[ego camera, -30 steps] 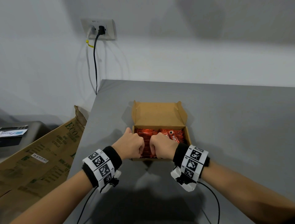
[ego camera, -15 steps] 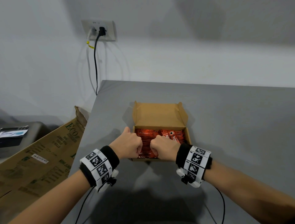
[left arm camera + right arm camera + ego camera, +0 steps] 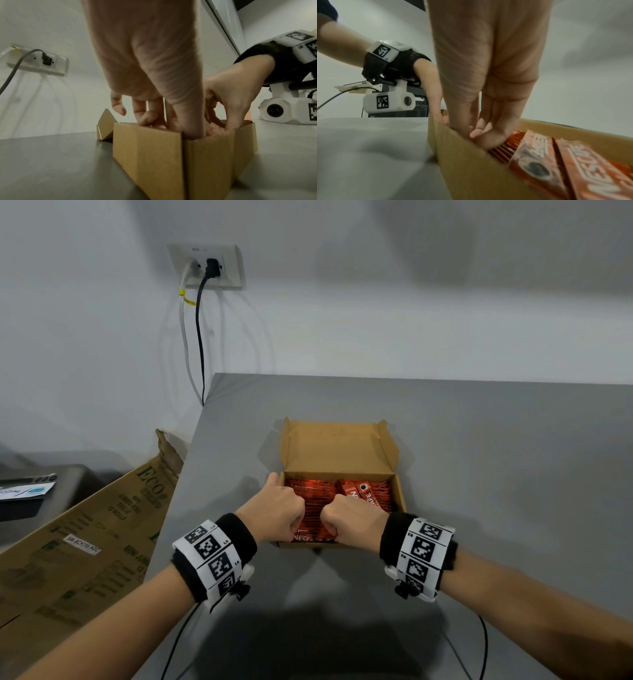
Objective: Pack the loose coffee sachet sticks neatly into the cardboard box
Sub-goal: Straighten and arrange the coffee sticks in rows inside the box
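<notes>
An open cardboard box (image 3: 399,495) sits on the grey table, its lid (image 3: 337,446) standing up at the far side. Red coffee sachets (image 3: 310,491) fill it, and two lie flat on top at the right (image 3: 556,162). My left hand (image 3: 277,513) and right hand (image 3: 352,517) are fists side by side over the box's near half. Their curled fingers press down on the sachets just inside the near wall (image 3: 154,155). The left thumb (image 3: 274,478) points along the left wall. Neither hand plainly holds a sachet. The hands hide the sachets under them.
The grey table (image 3: 496,474) runs to a white wall behind. A large brown carton (image 3: 85,542) leans off the table's left edge. A wall socket (image 3: 209,266) with two cables hangs at the back left. Wrist-camera cables trail toward me.
Almost nothing differs. Both fists stay pressed into the near half of the box, and the wrists have sunk slightly.
</notes>
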Demonstrator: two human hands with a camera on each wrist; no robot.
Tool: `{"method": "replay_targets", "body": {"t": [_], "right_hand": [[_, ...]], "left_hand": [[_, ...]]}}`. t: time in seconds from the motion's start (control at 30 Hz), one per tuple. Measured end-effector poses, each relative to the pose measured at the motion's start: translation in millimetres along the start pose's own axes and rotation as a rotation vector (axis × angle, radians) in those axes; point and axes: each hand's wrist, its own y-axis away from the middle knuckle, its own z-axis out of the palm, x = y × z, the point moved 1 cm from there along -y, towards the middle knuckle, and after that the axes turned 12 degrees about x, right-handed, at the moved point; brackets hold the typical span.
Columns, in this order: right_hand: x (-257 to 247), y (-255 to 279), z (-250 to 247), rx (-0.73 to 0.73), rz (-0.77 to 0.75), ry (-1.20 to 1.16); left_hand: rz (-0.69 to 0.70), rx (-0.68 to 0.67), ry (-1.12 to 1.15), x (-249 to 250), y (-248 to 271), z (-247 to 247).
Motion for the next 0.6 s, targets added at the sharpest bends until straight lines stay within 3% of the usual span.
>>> {"method": "replay_targets", "body": {"t": [0.2, 0.6], "right_hand": [[-4, 3, 1, -0.029, -0.003, 0.050], [4, 12, 0, 0.082, 0.119, -0.207]], "left_hand": [[-0.065, -0.052, -0.014, 3, 0, 1], [-0.072, -0.087, 0.106, -1, -2, 1]]}}
